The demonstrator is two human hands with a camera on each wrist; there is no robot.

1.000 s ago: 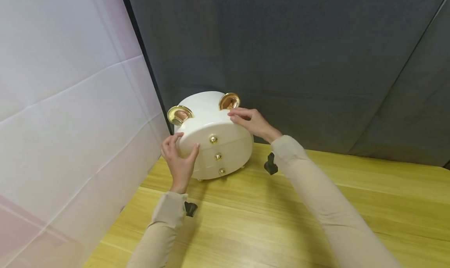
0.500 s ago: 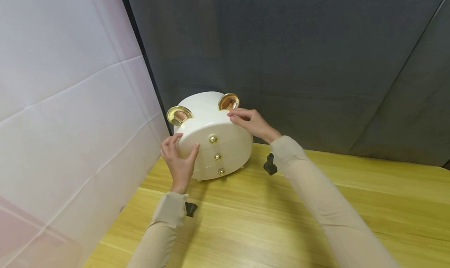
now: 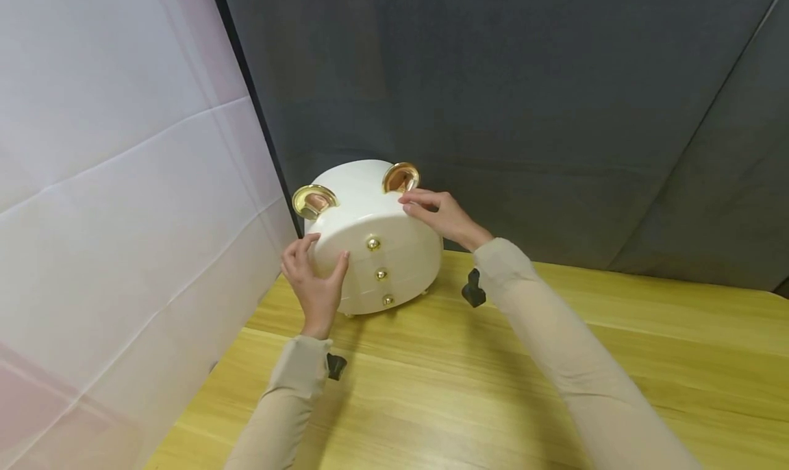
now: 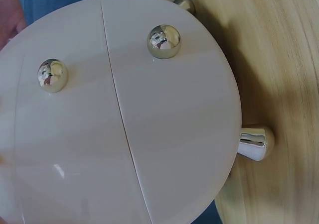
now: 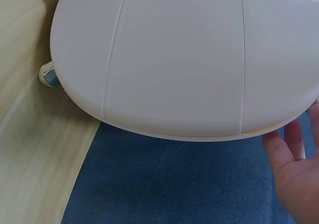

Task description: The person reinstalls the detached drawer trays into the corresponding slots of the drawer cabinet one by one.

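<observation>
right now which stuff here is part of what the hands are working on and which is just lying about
In hand:
- white drawer box with gold ears and three gold knobs
- left hand, fingers curved around the box's left side
- right hand, fingertips on the box's top right edge

Just there:
- wooden table
- white sheet
- dark grey backdrop
</observation>
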